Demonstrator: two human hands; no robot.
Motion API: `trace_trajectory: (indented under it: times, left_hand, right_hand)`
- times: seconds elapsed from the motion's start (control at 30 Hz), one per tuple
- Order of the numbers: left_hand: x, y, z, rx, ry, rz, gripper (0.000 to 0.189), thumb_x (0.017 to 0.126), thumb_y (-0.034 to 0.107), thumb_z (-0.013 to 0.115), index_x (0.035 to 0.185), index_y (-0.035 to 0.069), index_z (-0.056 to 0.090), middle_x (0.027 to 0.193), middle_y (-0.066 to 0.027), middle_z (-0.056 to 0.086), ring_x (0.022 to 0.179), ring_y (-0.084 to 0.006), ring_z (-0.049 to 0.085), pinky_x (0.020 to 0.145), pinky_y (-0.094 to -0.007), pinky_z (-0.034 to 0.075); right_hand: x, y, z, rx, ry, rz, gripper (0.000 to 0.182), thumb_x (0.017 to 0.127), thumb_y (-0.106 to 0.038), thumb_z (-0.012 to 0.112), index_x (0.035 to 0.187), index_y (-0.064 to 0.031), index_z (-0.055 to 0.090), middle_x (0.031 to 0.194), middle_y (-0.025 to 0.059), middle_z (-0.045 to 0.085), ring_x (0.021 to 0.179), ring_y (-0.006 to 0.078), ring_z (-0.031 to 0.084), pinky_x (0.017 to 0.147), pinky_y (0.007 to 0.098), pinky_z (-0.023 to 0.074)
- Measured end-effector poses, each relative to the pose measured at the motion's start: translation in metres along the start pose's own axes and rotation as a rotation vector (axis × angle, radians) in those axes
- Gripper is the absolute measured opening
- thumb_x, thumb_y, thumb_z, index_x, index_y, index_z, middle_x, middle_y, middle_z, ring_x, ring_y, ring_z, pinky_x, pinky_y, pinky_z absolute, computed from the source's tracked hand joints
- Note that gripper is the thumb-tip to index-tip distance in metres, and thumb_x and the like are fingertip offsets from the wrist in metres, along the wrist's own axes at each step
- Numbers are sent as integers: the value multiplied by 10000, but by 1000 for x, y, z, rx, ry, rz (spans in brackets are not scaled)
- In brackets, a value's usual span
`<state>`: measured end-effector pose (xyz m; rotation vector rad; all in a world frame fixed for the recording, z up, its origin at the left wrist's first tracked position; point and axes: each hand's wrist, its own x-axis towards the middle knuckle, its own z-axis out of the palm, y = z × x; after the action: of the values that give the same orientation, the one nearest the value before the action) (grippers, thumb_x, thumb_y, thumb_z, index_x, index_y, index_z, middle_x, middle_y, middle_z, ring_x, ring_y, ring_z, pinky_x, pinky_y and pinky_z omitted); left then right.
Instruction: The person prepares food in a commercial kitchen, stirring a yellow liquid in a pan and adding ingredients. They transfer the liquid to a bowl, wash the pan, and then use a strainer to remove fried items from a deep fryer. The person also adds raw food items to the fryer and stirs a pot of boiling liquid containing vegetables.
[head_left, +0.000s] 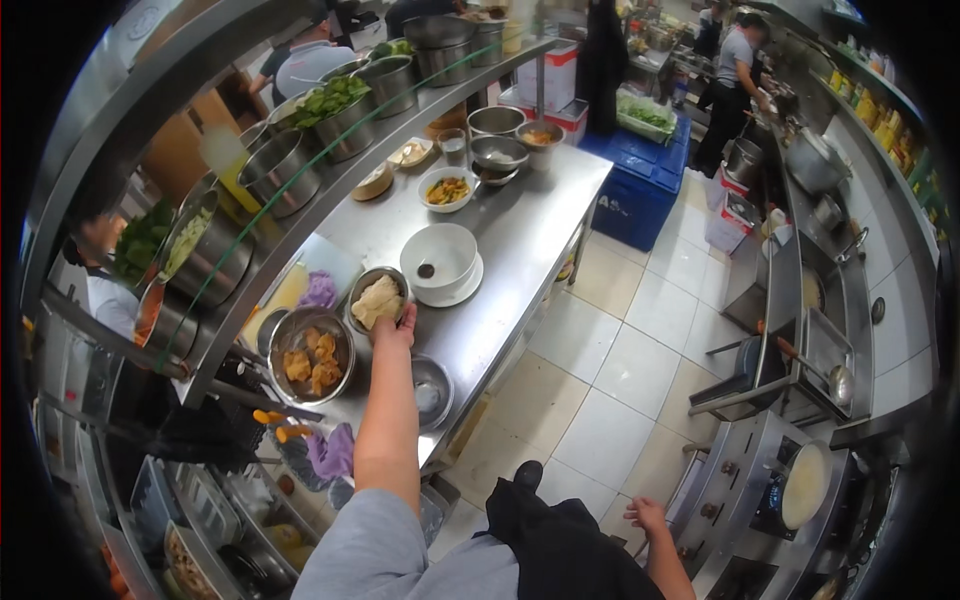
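My left hand (395, 327) is at the near rim of a metal bowl (361, 286) that holds a pale, lumpy food, perhaps noodles (377, 300); whether the fingers grip the bowl or the food cannot be told. Beside it, a larger metal bowl (348, 352) contains browned food pieces (315, 361). A white bowl (454, 247) with a small dark spot inside stands on a white plate (469, 289). Nearer to me is a metal bowl (444, 386) with something whitish in it. My right hand (646, 514) hangs at my side above the floor, fingers apart and holding nothing.
Above the steel table (517, 217) runs a shelf (442, 101) with metal pots of greens. Purple cloths (330, 450) and orange handles lie at the near left. A blue cooler (637, 195) stands beyond the table. To the right, a pan (806, 484) sits on a stove. A co-worker (735, 67) stands farther back.
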<state>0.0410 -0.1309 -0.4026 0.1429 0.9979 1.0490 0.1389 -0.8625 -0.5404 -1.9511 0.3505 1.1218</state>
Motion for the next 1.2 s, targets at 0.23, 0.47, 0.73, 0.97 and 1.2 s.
trace_trajectory:
  times: [0.23,0.47,0.73,0.97,1.2]
  left_hand:
    - [18,29,31,88,-58,56,411,900,38,364,1255,92,565,917,-81,679,729,-203,688,723,-415,576]
    - [-64,53,61,574,-128,253,258,923,108,469,1119,-30,563,762,-163,667,486,-226,629,392,-345,486]
    - [-232,-69,19,1307,-947,-125,232,909,94,497,941,-94,631,742,-178,686,449,-241,628,413,-336,508]
    - [-404,-272,-56,1480,-1433,-714,280,909,57,444,1009,-187,537,743,-239,674,455,-285,647,427,-353,572]
    - [-545,-367,-102,1644,-1850,-941,302,897,54,456,1026,-210,524,801,-261,669,466,-305,655,437,-367,593]
  right_hand:
    - [-18,23,11,-40,-40,44,343,990,-275,615,1125,39,643,956,136,718,704,225,732,563,351,533]
    - [-27,-11,27,-63,-48,-28,368,1006,-306,591,1159,25,641,1001,120,724,758,199,720,599,322,540]
    - [-194,-268,56,-141,236,-1057,296,926,-82,658,1221,-60,654,1096,120,657,842,264,676,751,335,558]
    - [-221,-177,-28,-669,740,-625,323,853,-139,608,1151,-16,595,1223,160,578,989,328,666,786,432,568]
    - [-301,-26,-89,-487,1145,-387,170,817,-105,610,962,-18,628,1033,155,577,898,315,662,721,430,562]
